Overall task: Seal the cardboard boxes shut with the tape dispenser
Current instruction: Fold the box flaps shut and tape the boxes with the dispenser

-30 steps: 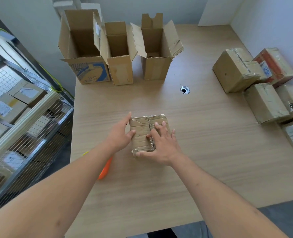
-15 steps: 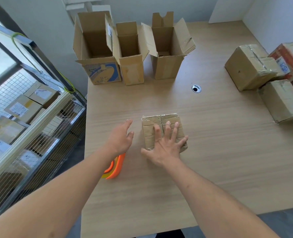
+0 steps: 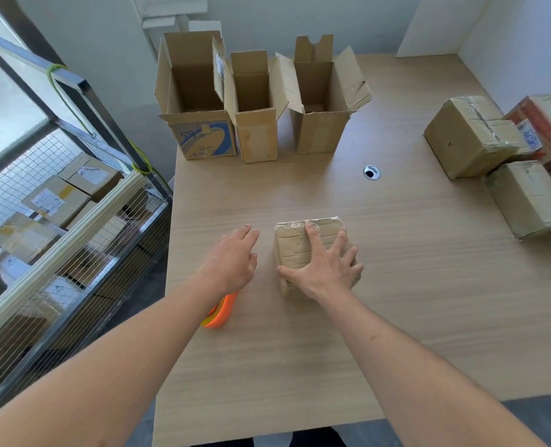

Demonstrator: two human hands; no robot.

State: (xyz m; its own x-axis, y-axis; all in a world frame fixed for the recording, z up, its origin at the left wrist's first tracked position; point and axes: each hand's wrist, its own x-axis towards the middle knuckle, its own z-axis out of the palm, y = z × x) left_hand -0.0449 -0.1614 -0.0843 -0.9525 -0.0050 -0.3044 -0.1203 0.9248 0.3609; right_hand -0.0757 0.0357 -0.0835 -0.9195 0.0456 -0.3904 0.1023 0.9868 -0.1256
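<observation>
You have a small taped box [image 3: 295,248] lying flat on the wooden table [image 3: 396,301], and everything else sits around it. Beyond the box, along the table's far edge, three open boxes [image 3: 255,124] stand upright in a row with their flaps up. Between them and the box, a little to its right, is a round cable hole [image 3: 371,172]. Well to the right of the box, sealed boxes [image 3: 500,162] are bunched at the table's right edge. Left of the table stands a wire cage [image 3: 58,221] full of parcels. Nothing lies between your hands and the box.

Your right hand [image 3: 324,269] rests palm down on top of the box, fingers straight and spread, thumb out along the near left corner. Your left hand [image 3: 234,259] is just left of the box, not touching it, fingers straight and close together, holding nothing.

The orange tape dispenser [image 3: 221,312] lies on the table near and left of the box, partly hidden under your left wrist.

The box's long axis runs away from you, toward the open boxes
</observation>
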